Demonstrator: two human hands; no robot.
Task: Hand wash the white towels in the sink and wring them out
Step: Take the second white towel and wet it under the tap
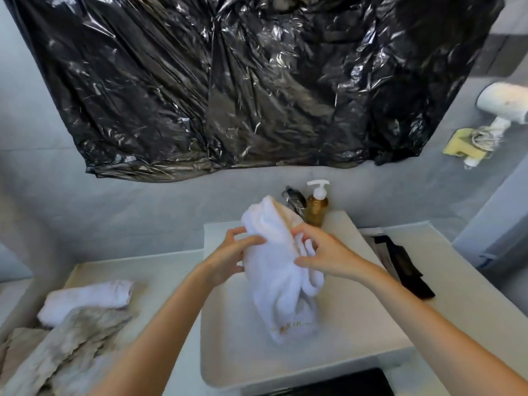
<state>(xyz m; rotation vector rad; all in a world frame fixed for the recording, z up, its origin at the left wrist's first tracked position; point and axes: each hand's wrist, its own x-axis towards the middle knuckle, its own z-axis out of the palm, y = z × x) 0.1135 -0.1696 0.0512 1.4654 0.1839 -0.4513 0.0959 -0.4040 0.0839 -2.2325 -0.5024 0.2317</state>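
2 hands on 1 white towel (278, 270), held up over the sink (228, 350) | left hand (233, 254) pinches its left edge | right hand (323, 252) grips its right side, fingers curled | rolled towel (85, 300) left on counter (160, 281) | soap bottle (315, 207) behind

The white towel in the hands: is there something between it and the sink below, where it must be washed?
Nothing visible. Both the left hand and the right hand grip the white towel, and its lower end hangs directly over the bare sink basin. The faucet and soap bottle stand behind it.
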